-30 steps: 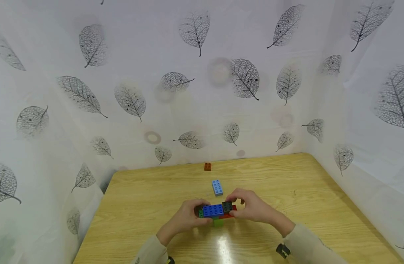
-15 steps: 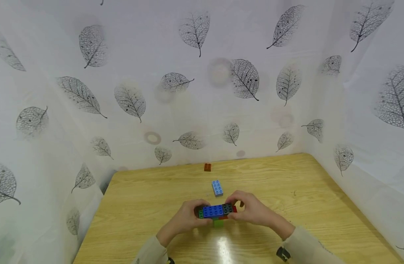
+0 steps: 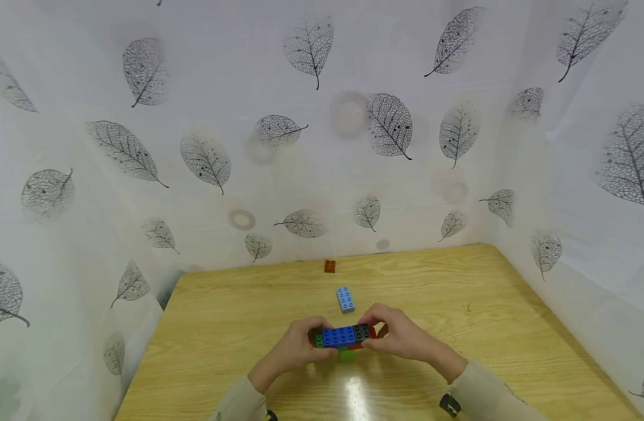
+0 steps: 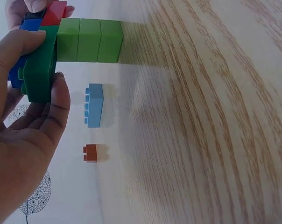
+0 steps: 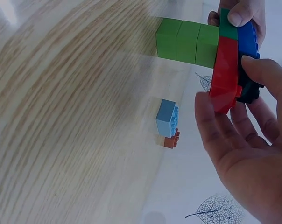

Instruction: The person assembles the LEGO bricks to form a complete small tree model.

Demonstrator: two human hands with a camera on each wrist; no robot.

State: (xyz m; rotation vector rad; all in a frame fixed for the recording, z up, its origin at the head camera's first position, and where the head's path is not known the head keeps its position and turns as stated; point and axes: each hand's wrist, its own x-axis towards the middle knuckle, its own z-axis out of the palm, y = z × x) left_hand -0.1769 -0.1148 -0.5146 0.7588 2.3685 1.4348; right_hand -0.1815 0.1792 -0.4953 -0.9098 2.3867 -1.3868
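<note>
A structure of toy building bricks stands on the table between both hands. Its column of several light green bricks (image 4: 89,41) carries a dark green brick (image 4: 42,70) and a red brick (image 5: 225,74) side by side. On top lie a blue brick (image 3: 339,336) and, at its right end, a short black brick (image 3: 361,332). My left hand (image 3: 300,344) grips the dark green end, thumb on the near side and fingers curled around behind. My right hand (image 3: 398,334) pinches the black brick between thumb and fingers, above the red brick's outer end.
Behind the structure lies a light blue brick (image 3: 345,299), studs up. A small orange-brown brick (image 3: 329,266) sits farther back near the edge of the wooden table (image 3: 221,316). A white leaf-print curtain (image 3: 322,164) hangs around the back and sides.
The black brick has come down slightly and now lines up level with the blue brick. My right hand has lowered with it a little; the left hand keeps its grip.
</note>
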